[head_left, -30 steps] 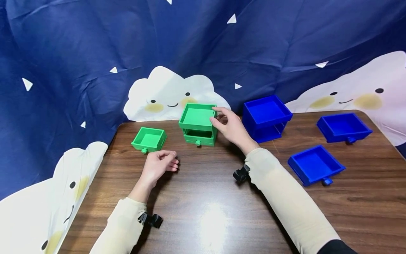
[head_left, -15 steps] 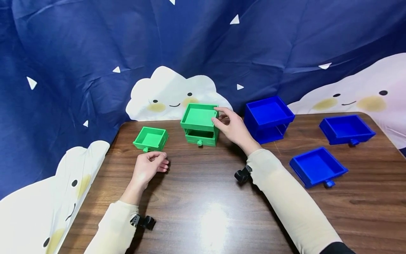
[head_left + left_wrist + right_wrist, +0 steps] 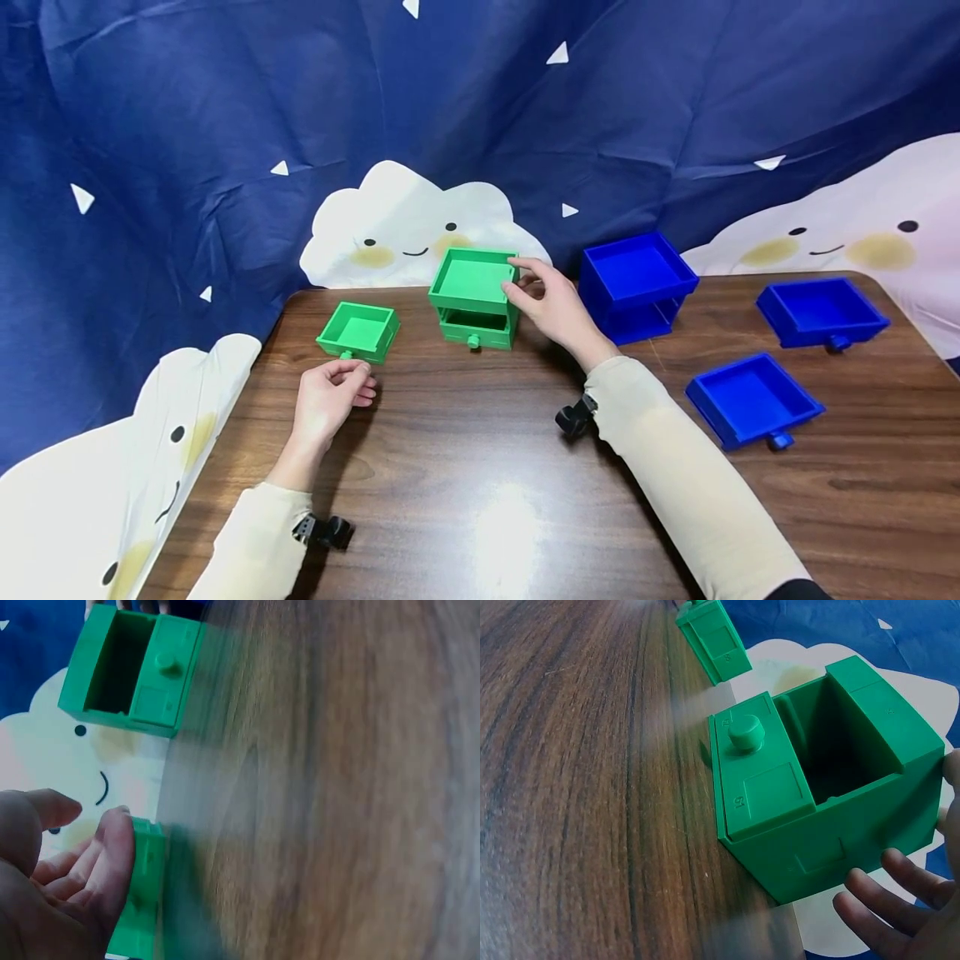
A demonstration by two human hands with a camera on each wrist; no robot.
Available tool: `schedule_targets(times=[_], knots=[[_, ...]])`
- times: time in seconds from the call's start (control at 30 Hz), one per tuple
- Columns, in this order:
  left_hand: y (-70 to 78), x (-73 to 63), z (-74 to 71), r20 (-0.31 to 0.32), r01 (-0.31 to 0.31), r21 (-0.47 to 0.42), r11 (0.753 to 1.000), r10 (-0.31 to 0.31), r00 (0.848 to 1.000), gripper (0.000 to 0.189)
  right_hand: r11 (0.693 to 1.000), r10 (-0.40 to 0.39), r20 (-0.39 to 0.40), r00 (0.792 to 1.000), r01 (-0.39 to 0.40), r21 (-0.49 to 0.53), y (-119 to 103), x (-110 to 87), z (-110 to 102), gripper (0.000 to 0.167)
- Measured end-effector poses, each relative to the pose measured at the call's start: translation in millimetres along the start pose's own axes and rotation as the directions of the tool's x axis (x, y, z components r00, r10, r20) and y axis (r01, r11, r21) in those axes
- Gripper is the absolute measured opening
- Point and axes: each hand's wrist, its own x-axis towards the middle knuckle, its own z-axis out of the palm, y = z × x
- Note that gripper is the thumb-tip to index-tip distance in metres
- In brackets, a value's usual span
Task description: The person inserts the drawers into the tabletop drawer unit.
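Head view: left hand (image 3: 330,402) just in front of the loose green drawer (image 3: 358,332), which sits upright on the wooden table (image 3: 427,467), knob (image 3: 347,355) toward the person; thumb and index close together, nothing between them – can't tell whether the hand touches the knob; right hand (image 3: 555,308) at the right side of the green cabinet (image 3: 472,279), thumb and index spread along the top edge; cabinet upright, upper slot open, lower drawer (image 3: 476,336) seated; blue cabinet (image 3: 637,271) stands right of it, both slots open; two blue drawers lie farther right, one near the back edge (image 3: 822,310), one nearer the person (image 3: 753,402); blue cloth with white clouds (image 3: 480,92) behind.

Left wrist view: left thumb and index apart, fingers loosely extended, hand grasping nothing; fingers overlap the loose drawer's front, contact unclear; green cabinet at top, right fingertips by its upper edge.

Right wrist view: right fingers relaxed and spread along the cabinet's side wall – resting against it, not curled round it; lower drawer's knob faces the camera; loose drawer beyond, near the top.
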Motion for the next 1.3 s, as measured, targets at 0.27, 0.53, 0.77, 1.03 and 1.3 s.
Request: schedule_targets(times=[0.27,0.53,0.77,1.03,1.3], knots=[[-3.9,6.9,-10.8,-0.092,-0.054,0.078,0.995,0.061,0.994,0.028,1.000,-0.005,-0.006,1.000,0.005,0.009,1,0.1,1,0.051],[-5.8,15.1,-17.5,-0.150,-0.072,0.195,0.978,0.102,0.983,0.026,1.000,0.002,-0.004,1.000,-0.002,0.004,3,-1.4,1,0.051],[-5.1,19.2,-23.1,-0.163,-0.056,0.219,0.974,0.093,0.982,0.029,1.000,-0.005,-0.006,1.000,0.005,0.004,3,-0.7,1,0.051],[-6.4,25.5,-25.5,-0.144,-0.047,0.266,0.963,0.088,0.986,0.033,1.000,0.003,0.001,1.000,-0.003,0.017,2,-2.9,2,0.052],[-3.9,30.1,-24.3,-0.109,-0.032,0.203,0.979,0.055,0.993,0.035,1.000,-0.003,-0.008,1.000,0.003,0.008,1,-2.3,2,0.051]])
